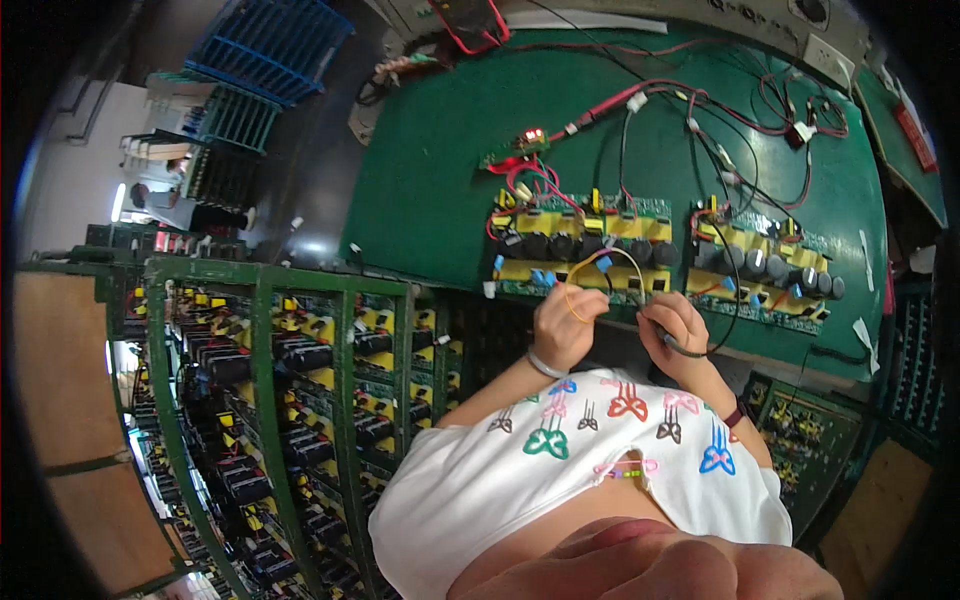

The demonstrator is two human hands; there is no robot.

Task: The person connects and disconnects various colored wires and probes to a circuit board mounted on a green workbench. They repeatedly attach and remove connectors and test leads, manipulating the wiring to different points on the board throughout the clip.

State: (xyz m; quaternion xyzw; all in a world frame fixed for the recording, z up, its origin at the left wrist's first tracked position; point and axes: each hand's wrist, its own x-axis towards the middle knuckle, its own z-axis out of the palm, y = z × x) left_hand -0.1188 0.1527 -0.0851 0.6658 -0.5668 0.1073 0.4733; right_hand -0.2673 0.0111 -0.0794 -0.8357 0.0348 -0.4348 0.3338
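Fingers pinched, my left hand (567, 325) is closed on a thin orange wire (573, 305) at the table's near edge. Beside it my right hand (674, 330) is closed round a dark cable (680, 348), whose black lead loops up to the right. A pale wire (632, 258) arcs between the two hands over the left circuit board (580, 222). That board carries yellow transformers, black capacitors and blue parts. To its right lies a similar circuit board (765, 262). The ends of the wires inside my fingers are hidden.
A small board with a lit red display (533, 135) lies behind the left board, joined by wires. Tangled leads (790, 125) cover the green table's (430, 170) back right. A red multimeter (470, 22) is at the back. A green rack (262, 370) of boards stands left.
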